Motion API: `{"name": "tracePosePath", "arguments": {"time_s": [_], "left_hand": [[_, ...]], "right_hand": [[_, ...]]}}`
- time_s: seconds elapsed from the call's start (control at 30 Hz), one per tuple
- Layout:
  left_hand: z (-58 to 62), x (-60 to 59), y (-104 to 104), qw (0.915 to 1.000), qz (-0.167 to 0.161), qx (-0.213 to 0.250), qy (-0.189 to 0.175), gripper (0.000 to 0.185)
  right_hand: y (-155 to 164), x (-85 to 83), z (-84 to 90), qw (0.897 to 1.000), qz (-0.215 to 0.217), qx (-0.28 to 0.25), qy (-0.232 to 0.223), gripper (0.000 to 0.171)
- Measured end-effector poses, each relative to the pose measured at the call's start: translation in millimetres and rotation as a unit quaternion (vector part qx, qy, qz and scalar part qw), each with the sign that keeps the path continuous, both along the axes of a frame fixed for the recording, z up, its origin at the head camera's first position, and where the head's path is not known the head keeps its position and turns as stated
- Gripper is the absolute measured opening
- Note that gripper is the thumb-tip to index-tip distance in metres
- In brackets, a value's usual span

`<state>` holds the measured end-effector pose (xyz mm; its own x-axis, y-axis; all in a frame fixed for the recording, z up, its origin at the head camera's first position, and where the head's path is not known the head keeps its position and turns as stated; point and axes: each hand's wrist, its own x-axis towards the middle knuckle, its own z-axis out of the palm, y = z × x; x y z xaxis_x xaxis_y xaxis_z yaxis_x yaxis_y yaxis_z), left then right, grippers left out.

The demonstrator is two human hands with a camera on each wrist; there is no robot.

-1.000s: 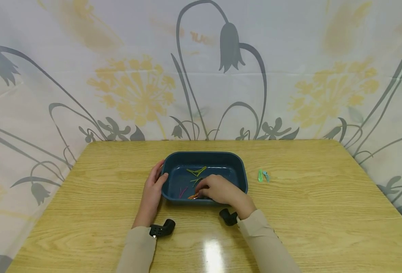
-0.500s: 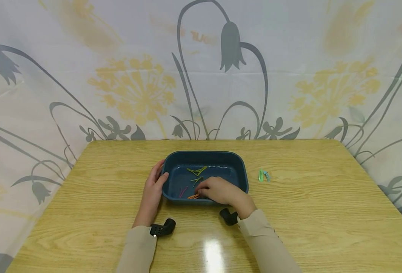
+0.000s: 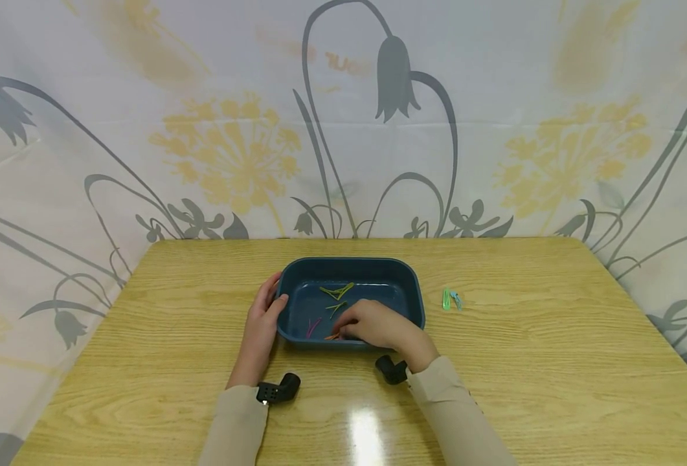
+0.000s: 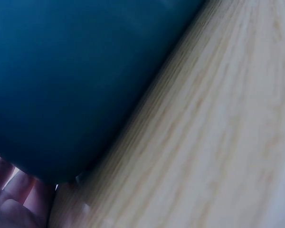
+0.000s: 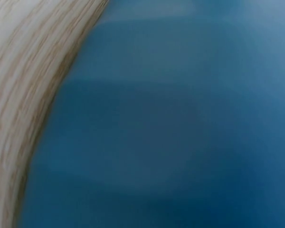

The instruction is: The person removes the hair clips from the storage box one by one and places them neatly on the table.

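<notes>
A dark blue rectangular basin (image 3: 349,261) sits on the wooden table. My left hand (image 3: 261,317) grips its left end, thumb over the rim and fingers along the outer wall; the left wrist view shows those fingers (image 4: 23,190) under the basin's curved corner. My right hand (image 3: 375,323) reaches over the near wall into the basin, its curled fingertips at an orange hair clip (image 3: 332,336) whose end pokes out to their left. Beside it lie a purple hair clip (image 3: 313,327), a green one (image 3: 337,308) and yellow-green ones (image 3: 337,291). The right fingertips are partly hidden.
To the right of the basin, a light green snap clip (image 3: 446,299) and a light blue snap clip (image 3: 456,299) lie on the table (image 3: 524,336). A flower-print cloth (image 3: 343,142) hangs behind the table's far edge. The right wrist view holds only basin wall and table.
The right fingertips have shifted slightly over the orange clip, so less of it shows. The left hand and the basin stay in place.
</notes>
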<state>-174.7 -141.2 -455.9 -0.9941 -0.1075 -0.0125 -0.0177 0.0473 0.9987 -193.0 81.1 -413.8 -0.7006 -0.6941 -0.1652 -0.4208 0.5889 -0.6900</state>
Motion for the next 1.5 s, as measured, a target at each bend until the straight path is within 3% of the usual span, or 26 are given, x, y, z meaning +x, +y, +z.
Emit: {"name": "tracePosePath", "arguments": {"time_s": [0.23, 0.67, 1.2, 1.5], "left_hand": [[-0.2, -0.7, 1, 1.0000, 0.001, 0.000, -0.002, 0.045], [-0.9, -0.9, 1, 1.0000, 0.002, -0.005, 0.007, 0.045], [-2.8, -1.4, 0, 0.9999, -0.005, 0.001, 0.015, 0.044], [0.8, -0.3, 1, 0.9999, -0.005, -0.004, 0.014, 0.046]], "right_hand": [[1, 0.9, 0.5, 0.999, -0.028, -0.012, 0.011, 0.019], [1, 1.1, 2.3, 0.994, -0.076, 0.025, 0.070, 0.015], [3, 4.4, 5.8, 0.984, -0.094, 0.021, 0.147, 0.013], [11, 2.9, 11.7, 0.983, -0.103, 0.004, 0.150, 0.011]]}}
